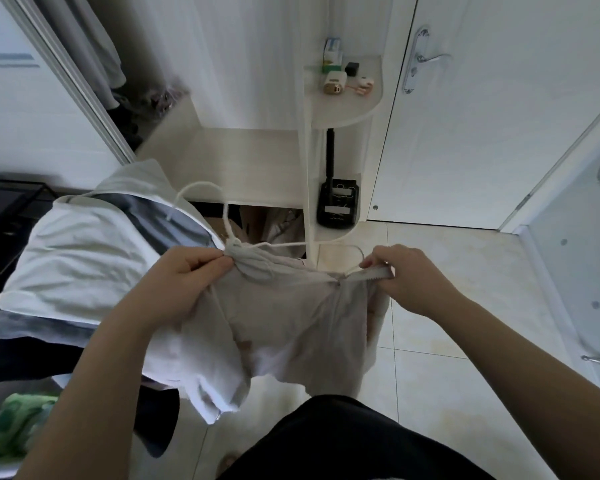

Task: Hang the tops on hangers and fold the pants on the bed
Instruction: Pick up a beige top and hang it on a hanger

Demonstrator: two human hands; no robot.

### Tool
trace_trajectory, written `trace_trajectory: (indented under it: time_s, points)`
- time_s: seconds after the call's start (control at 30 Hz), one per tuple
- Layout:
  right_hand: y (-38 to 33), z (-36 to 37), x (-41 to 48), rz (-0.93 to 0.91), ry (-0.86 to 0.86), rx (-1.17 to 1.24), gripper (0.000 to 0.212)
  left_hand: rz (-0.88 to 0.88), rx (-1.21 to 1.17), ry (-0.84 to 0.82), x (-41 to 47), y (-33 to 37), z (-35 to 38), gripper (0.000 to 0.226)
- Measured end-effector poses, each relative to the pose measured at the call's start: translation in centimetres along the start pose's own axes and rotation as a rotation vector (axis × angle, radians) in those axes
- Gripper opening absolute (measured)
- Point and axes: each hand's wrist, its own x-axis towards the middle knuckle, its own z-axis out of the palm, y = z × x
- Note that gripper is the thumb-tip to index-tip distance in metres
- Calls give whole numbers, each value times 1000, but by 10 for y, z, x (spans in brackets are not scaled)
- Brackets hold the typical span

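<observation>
In front of the person, above the tiled floor (pixel 447 341) and just beside the bed (pixel 84 258), a pale top (pixel 284 317) is hanging stretched between 2 hands. The left hand (pixel 194 271) is pinching the bunched neckline right at the base of the white hanger (pixel 225 216), so that grip is grasping the top. The right hand (pixel 406 275) is pinching the far shoulder edge, where the end of the hanger's arm is poking out, and that grip is grasping the top as well. The hanger's hook is pointing up and away from the person, over the corner of the bed. The body of the top is drooping in loose folds below both hands. Beyond it, a white corner shelf (pixel 347 105) is carrying small boxes on its upper tier and a black device (pixel 336 206) lower down. A white door (pixel 499 116) is standing to the right.
</observation>
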Motion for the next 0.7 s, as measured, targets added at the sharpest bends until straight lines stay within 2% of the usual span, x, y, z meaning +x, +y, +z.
trace_trajectory:
  time_s: [0.07, 0.13, 0.17, 0.2, 0.27, 0.33, 0.4, 0.47, 0.53, 0.63, 0.7]
  points:
    - [-1, -1, -7, -103, -14, 203, 19, -7, -45, 96, -1, -6, -8, 23]
    - [-2, -6, -13, -66, -160, 410, 17, -7, -57, 174, 0, -13, -13, 22]
    - [-2, -7, -14, -26, -258, 419, 22, -6, -63, 192, 0, -17, -15, 20]
    - [2, -6, -13, -7, -339, 338, 30, -3, -76, 192, 1, -19, -15, 19]
    - [8, -4, -9, 16, -427, 20, 40, 8, -107, 157, 1, -21, -13, 19]
    - [12, -3, -7, -13, -417, -316, 40, 7, -118, 108, 0, -20, -6, 18]
    - [14, -2, -8, -24, -379, -445, 27, -9, -129, 49, -2, -19, 0, 22]
    - [12, -4, -9, 7, -327, -391, 15, -15, -101, 2, -4, -19, 4, 24]
    - [13, -4, -7, 8, -256, -327, 21, -19, -45, -39, -5, -19, 6, 24]
    - [1, -7, -5, -34, -151, -259, 13, -24, 43, -98, -4, -15, 13, 25]
    - [-14, -9, -7, -86, -131, -144, 23, -2, 100, -117, -2, -9, 22, 27]
